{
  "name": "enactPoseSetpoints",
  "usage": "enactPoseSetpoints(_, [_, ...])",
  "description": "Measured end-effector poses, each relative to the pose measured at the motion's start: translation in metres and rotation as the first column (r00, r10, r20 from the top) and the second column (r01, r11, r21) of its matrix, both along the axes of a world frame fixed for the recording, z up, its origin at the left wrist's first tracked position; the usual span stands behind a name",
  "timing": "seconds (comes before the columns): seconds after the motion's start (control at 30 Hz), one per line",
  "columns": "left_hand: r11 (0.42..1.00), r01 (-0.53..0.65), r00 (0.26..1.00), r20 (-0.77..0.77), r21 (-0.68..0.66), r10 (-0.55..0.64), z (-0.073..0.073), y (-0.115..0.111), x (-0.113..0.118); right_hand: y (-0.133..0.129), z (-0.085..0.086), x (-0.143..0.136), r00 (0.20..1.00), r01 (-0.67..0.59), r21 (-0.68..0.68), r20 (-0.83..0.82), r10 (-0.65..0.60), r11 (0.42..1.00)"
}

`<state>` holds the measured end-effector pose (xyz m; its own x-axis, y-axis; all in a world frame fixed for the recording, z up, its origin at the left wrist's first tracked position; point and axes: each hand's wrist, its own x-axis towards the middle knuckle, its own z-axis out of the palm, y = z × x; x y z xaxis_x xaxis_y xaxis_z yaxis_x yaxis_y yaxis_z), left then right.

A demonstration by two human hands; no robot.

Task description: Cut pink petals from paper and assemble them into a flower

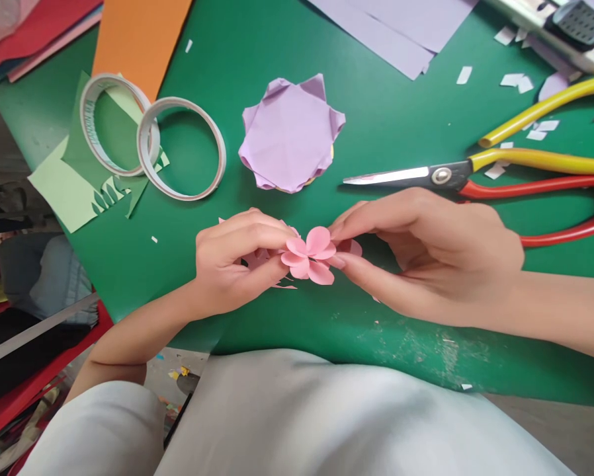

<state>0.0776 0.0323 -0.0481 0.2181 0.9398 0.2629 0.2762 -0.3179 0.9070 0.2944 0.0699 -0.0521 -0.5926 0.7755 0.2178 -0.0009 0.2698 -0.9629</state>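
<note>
A small pink paper flower [309, 254] with several rounded petals is pinched between both hands near the table's front edge. My left hand [240, 258] grips its left petals between thumb and fingers. On the right side, thumb and forefinger of my right hand [421, 254] close on its petals. Other pink paper pieces lie partly hidden behind the hands. Just beyond them rests a folded lilac paper shape [292, 132] with pointed corners. Scissors [442, 175] with red and yellow handles lie right of it, blades pointing left.
Two tape rolls [217, 158] overlap at the left, near green paper scraps [61, 182]. Orange paper [138, 39] and lilac sheets [401, 30] lie at the back of the green table [257, 324]. White snippets surround the yellow handle at the right.
</note>
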Motion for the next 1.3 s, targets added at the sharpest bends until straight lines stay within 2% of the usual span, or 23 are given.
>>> enactPoseSetpoints(0.17, [1.0,-0.024,0.998,-0.057,-0.003,0.024,0.0015,-0.0016,0.002,0.0004,0.0015,0.0005,0.999,0.003,0.046,0.031,-0.005,0.999])
enactPoseSetpoints(0.33, [0.999,-0.034,0.996,-0.084,-0.008,0.033,0.0007,-0.0028,0.003,0.0032,0.005,0.0,0.993,0.026,-0.062,0.116,-0.018,0.998])
enactPoseSetpoints(0.53, [0.999,-0.034,0.997,-0.076,0.004,0.034,-0.0002,-0.0032,0.0021,0.002,0.0044,-0.0019,0.996,0.03,0.146,0.083,-0.042,0.989])
enactPoseSetpoints(0.93, [0.994,0.027,0.997,-0.069,0.108,-0.019,-0.003,0.0002,0.0005,0.0049,0.0064,-0.004,0.994,0.053,0.199,0.082,-0.07,0.979])
enactPoseSetpoints(1.2, [0.993,0.043,0.997,-0.062,0.106,-0.037,-0.0043,0.0016,-0.0003,0.0056,0.0073,-0.0019,0.996,-0.048,0.152,0.086,0.035,0.987])
enactPoseSetpoints(1.3, [0.993,0.082,0.993,-0.095,0.09,-0.073,-0.0027,0.0029,-0.0018,0.0058,0.0071,-0.0013,0.993,-0.07,0.17,0.101,0.053,0.983])
